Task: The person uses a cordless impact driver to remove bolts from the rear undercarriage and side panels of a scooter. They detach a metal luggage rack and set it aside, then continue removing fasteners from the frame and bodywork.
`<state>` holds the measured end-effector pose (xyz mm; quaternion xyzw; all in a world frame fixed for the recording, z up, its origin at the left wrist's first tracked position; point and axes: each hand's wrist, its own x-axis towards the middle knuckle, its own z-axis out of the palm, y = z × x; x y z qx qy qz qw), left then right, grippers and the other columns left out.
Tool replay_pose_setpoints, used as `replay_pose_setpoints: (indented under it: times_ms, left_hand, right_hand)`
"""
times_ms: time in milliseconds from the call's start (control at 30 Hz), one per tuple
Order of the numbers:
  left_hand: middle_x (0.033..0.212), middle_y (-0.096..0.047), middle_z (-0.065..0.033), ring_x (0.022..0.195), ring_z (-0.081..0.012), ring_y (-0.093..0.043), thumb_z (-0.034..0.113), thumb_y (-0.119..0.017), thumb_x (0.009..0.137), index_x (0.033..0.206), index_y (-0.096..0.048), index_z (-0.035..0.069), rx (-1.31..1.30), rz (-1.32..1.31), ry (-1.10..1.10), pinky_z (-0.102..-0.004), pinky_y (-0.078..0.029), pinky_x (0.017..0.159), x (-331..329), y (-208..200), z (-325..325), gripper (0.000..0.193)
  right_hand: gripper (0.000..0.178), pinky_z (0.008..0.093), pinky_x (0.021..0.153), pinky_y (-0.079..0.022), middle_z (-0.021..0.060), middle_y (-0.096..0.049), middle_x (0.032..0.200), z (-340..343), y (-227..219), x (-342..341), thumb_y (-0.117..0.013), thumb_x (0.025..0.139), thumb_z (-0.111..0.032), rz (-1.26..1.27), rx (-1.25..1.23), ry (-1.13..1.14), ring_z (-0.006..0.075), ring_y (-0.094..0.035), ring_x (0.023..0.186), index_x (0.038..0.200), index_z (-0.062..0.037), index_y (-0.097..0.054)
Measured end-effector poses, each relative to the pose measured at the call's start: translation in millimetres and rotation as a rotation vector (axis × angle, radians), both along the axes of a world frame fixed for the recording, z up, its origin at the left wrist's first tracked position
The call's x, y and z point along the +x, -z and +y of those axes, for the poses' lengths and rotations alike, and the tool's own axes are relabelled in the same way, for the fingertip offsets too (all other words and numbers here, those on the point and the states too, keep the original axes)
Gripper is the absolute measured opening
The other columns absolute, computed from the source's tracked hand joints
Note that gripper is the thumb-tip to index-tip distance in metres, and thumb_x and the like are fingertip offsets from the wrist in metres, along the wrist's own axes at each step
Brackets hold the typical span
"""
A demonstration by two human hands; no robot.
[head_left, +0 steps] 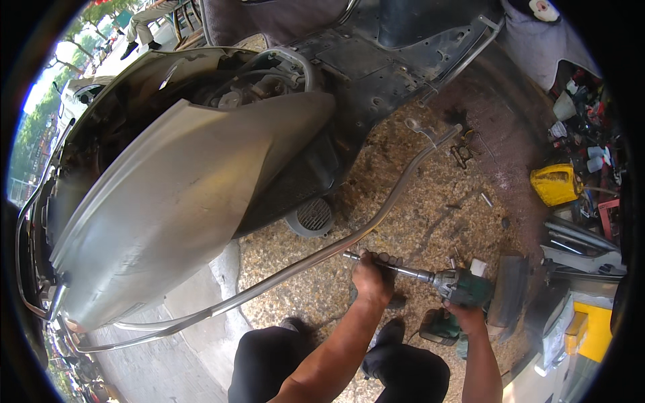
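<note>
Driver (467,287), green, cordless, sits lower right of frame w/ long metal shaft (415,273) pointing to pic L. L hand (373,279) is curled tight round shaft nr its tip; R hand (463,314) grips driver from below, fingers partly hidden. Bent metal rail (295,270) crosses mid-frame; silver body panel (181,201) mid-left.

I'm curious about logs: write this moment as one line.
left hand: gripping metal shaft; right hand: holding green power tool; nearby: bent metal rail, grey body panel
</note>
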<state>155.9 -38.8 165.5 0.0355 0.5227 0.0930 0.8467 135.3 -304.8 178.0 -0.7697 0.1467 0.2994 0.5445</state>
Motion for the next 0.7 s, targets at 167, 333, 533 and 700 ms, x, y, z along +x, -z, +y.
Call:
replay_pose_setpoints:
  times_ms: [167, 333, 533, 700]
  left_hand:
    - [0.075, -0.049, -0.0101, 0.069, -0.0284, -0.051, 0.023, -0.04, 0.1, 0.089, -0.046, 0.01, -0.026, 0.021, 0.11, -0.0525, -0.048, 0.074, -18.5, -106.4, -27.6, 0.018]
    - [0.073, -0.049, -0.0101, 0.064, -0.0284, -0.05, 0.02, -0.04, 0.098, 0.088, -0.046, 0.008, -0.005, 0.005, 0.154, -0.0489, -0.049, 0.069, -3.7, -218.0, -35.0, 0.017]
    - [0.069, -0.048, -0.0055, 0.06, -0.0215, -0.048, 0.023, -0.039, 0.1, 0.091, -0.047, 0.007, -0.006, -0.174, 0.011, -0.0408, -0.047, 0.06, 69.1, -301.6, 18.9, 0.02]
    - [0.062, -0.043, -0.0035, 0.046, -0.0166, -0.041, 0.026, -0.036, 0.102, 0.087, -0.047, 0.009, 0.011, -0.133, -0.114, -0.035, -0.042, 0.045, 148.2, -320.6, 112.5, 0.026]
  right_hand:
    - [0.029, 0.0302, 0.067, -0.052, 0.0015, -0.065, 0.088, -5.4, -132.1, -27.2, -0.076, 0.076, -0.001, -0.002, 0.108, 0.024, 0.0128, -0.061, 0.074, 0.101, -0.0054, -0.063]
    - [0.031, 0.0285, 0.059, -0.051, 0.0024, -0.063, 0.085, -0.2, -250.1, -15.9, -0.074, 0.076, 0.002, -0.339, 0.064, -0.293, 0.0124, -0.06, 0.069, 0.104, -0.0047, -0.062]
    - [0.027, 0.034, 0.076, -0.051, 0.005, -0.067, 0.093, 53.3, -349.9, 54.5, -0.075, 0.08, -0.013, -0.187, -0.053, -0.367, 0.0179, -0.063, 0.085, 0.103, -0.0044, -0.065]
    - [0.034, 0.0385, 0.08, -0.05, 0.0117, -0.068, 0.1, 165.9, -402.3, 136.5, -0.074, 0.081, -0.023, -0.533, -0.318, -0.777, 0.0268, -0.065, 0.092, 0.108, -0.0053, -0.064]
